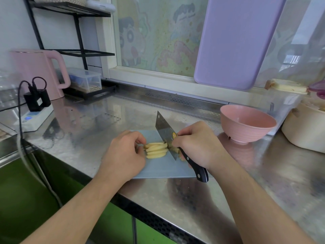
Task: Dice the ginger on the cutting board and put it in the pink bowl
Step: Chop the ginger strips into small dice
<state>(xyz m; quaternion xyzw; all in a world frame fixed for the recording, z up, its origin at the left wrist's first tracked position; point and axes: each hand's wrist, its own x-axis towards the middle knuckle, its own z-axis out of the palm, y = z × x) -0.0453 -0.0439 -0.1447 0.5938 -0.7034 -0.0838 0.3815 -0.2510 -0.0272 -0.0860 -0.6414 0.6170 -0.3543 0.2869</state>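
Observation:
Pale yellow ginger strips point(156, 150) lie in a stack on the grey-blue cutting board point(158, 169). My left hand point(125, 152) curls its fingers against the left end of the strips and holds them down. My right hand point(197, 144) grips the black handle of a cleaver point(165, 132), whose blade stands on the right end of the strips. A few cut pieces lie to the right of the blade, mostly hidden under my right hand. The pink bowl point(246, 123) stands on the steel counter to the right of the board, and nothing shows inside it.
A cream pot point(304, 129) sits right of the bowl. A lilac board point(233, 41) leans on the window. At left are a pink kettle point(38, 71), a power strip with plugs point(34, 111) and a clear box point(86, 80). The counter edge runs diagonally at the front.

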